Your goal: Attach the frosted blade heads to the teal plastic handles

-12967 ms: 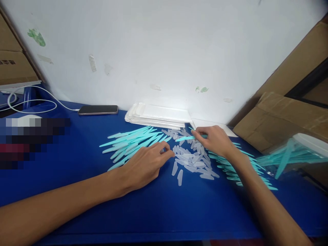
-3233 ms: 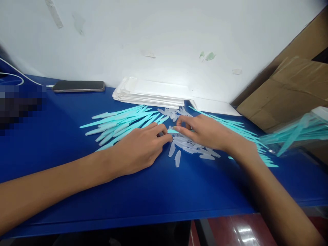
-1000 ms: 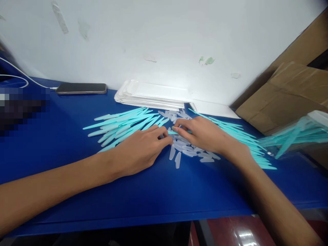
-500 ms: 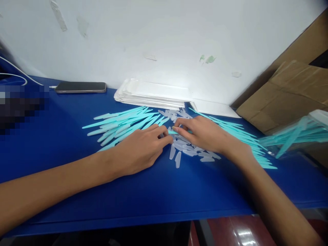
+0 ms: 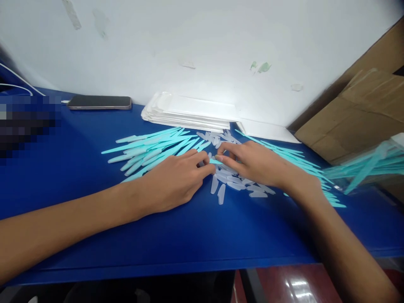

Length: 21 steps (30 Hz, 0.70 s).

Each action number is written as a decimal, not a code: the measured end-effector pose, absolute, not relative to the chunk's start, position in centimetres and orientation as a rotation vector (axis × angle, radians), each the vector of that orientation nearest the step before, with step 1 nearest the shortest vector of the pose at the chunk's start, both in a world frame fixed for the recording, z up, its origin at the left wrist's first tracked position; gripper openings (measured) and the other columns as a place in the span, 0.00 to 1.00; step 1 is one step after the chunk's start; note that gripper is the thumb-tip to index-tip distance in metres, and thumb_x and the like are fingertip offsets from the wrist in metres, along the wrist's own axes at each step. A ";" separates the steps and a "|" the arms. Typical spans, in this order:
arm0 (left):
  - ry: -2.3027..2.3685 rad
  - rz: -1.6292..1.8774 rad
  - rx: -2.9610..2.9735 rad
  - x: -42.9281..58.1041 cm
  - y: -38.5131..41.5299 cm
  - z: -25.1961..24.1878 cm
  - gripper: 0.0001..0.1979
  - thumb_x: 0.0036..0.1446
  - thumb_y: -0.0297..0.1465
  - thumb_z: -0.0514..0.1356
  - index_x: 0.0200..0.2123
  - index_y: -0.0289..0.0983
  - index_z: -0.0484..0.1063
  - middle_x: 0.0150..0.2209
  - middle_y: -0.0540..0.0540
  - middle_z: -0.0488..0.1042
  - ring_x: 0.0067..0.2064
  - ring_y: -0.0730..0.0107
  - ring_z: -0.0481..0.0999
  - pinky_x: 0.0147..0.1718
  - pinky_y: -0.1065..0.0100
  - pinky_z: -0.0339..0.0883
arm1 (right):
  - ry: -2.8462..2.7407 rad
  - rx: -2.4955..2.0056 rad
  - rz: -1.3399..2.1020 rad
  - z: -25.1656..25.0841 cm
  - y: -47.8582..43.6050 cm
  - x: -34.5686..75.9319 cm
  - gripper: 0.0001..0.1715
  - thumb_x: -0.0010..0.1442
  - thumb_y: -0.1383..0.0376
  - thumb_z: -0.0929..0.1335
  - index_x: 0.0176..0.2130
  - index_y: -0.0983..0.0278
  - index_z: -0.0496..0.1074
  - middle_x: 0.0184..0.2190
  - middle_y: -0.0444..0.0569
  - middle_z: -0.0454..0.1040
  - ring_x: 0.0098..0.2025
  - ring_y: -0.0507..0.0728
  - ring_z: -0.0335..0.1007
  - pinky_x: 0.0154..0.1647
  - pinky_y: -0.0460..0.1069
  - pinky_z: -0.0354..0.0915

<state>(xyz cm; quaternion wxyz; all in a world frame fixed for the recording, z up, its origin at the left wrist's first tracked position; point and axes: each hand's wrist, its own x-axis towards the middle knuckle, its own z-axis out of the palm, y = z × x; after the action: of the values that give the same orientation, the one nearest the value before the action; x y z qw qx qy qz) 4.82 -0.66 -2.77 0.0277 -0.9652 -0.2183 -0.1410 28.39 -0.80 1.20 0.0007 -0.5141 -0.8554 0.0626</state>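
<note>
My left hand (image 5: pixel 178 179) is closed, its curled fingertips pinching a slim teal eyebrow razor (image 5: pixel 215 161). Only a short teal stretch of it shows between my two hands. My right hand (image 5: pixel 252 162) has thumb and index finger bent together at the other end of this razor; the exact grip is partly hidden. Below and around the fingertips lies a loose heap of translucent blade caps (image 5: pixel 235 185). To the left is a fanned pile of capped teal razors (image 5: pixel 151 149). Partly under my right forearm, a row of teal razors (image 5: pixel 293 158) lies fanned out.
White flat sleeves (image 5: pixel 192 110) are stacked against the white wall. A phone (image 5: pixel 99 102) with a cable lies at back left. On the right, a clear bag of teal razors (image 5: pixel 375 162) leans by a cardboard box (image 5: pixel 353 113). The blue table's front edge (image 5: pixel 142 271) runs below my arms.
The view has shifted slightly. My right hand has drawn a little away from my left, uncovering a bit more between them. Both hands stay over the caps.
</note>
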 end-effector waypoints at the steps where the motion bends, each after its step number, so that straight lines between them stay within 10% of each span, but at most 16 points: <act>1: -0.676 -0.434 -2.977 4.8 -0.7 -2.7 0.13 0.68 0.25 0.48 0.51 0.36 0.69 0.53 0.39 0.69 0.49 0.56 0.71 0.36 0.64 0.69 | -2.685 -1.621 0.197 1.2 -0.8 28.4 0.21 0.71 0.50 0.57 0.47 0.59 0.70 0.23 0.45 0.70 0.23 0.54 0.60 0.26 0.49 0.48; 21: -0.671 -0.426 -2.964 4.8 -0.6 -2.9 0.13 0.69 0.25 0.47 0.51 0.37 0.68 0.53 0.39 0.68 0.49 0.58 0.71 0.35 0.64 0.68 | -2.693 -1.638 0.211 1.2 -0.9 28.6 0.22 0.71 0.50 0.56 0.48 0.59 0.70 0.24 0.46 0.71 0.24 0.54 0.61 0.25 0.50 0.49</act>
<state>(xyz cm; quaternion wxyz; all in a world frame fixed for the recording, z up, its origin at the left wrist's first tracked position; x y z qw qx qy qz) 4.81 -0.62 -2.91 0.0366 -0.9652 -0.2185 -0.1387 28.57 -0.89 1.25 -0.0085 -0.5186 -0.8524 0.0667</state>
